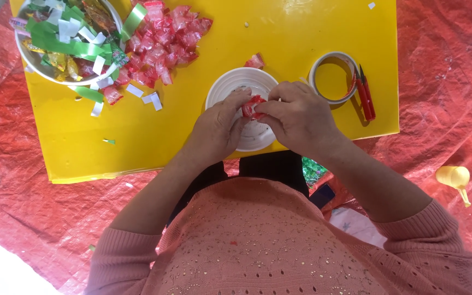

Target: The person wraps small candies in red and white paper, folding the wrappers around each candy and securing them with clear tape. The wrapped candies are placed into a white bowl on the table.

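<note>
Left hand [218,128] and right hand [300,116] pinch red wrapper piece [253,106] together, just above white plate [235,86]. Heap of red wrappers [166,39] up-left of plate; bowl of scraps [35,64] farther left. Tape roll [332,77], red snips [365,94] right of plate.

Scene evenly and brightly lit by soft daylight. Yellow bench [301,33] shows a pale glare patch at upper centre. Shadows short and faint, falling just right of the tape roll [332,77]. Focus sharp throughout; slight softness at the lower frame corners.
</note>
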